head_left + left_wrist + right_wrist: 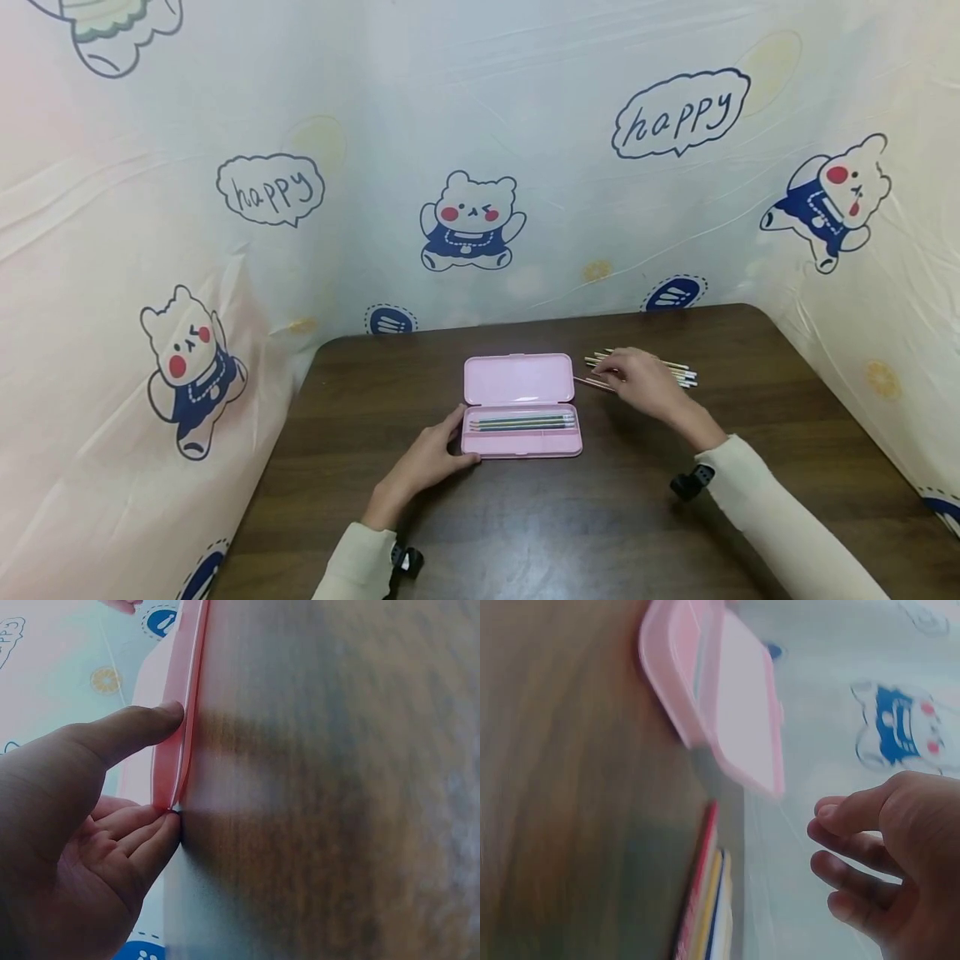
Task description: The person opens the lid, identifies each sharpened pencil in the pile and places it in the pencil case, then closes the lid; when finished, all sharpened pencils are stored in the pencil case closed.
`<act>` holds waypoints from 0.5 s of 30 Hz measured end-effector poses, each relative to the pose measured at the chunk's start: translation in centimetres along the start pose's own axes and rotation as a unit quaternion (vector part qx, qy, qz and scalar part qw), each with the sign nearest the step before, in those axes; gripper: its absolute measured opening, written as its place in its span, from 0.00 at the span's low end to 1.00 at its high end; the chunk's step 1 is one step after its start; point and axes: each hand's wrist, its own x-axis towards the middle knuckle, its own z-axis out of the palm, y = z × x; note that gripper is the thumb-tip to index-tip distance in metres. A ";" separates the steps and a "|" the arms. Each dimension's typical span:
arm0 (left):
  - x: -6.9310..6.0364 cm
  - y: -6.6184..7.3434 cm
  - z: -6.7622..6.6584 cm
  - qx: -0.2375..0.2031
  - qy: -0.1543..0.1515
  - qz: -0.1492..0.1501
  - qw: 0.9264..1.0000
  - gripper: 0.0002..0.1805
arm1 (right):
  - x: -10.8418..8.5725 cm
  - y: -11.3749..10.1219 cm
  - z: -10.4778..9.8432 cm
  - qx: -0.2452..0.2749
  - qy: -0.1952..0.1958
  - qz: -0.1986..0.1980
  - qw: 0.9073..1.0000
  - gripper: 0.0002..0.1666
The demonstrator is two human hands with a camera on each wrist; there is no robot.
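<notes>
An open pink pencil case (519,455) lies on the table, its lid (518,379) folded back. Several pencils (521,423) lie side by side in its tray. My left hand (427,454) holds the case at its left end, the thumb against the front wall and the fingers at the left edge, as the left wrist view shows. To the right of the case my right hand (645,383) hovers over a loose bunch of pencils (684,377). Its fingers (847,817) are loosely bent with nothing between them in the right wrist view. One red pencil (699,877) lies at the bunch's edge.
The brown wooden table (540,517) has rounded back corners. A pale curtain (360,125) printed with cartoon bears and "happy" bubbles hangs behind the table and along both sides. Each wrist wears a black strapped camera (692,482).
</notes>
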 end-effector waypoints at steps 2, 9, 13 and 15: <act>0.0 0.0 0.0 -0.001 -0.001 -0.001 1.000 0.53 | -0.3 1.3 -0.9 -0.015 0.004 0.008 1.000 0.09; 0.1 -0.1 0.1 0.006 0.000 -0.002 1.000 0.53 | -2.1 5.4 -3.3 -0.041 0.006 0.026 0.999 0.09; 0.2 -0.2 0.0 0.005 0.000 -0.002 1.000 0.53 | -2.8 7.5 -4.0 -0.037 -0.009 0.052 0.998 0.09; 0.2 -0.2 0.0 0.007 0.000 -0.003 1.000 0.53 | -3.1 8.4 -4.1 -0.028 -0.018 0.064 0.997 0.10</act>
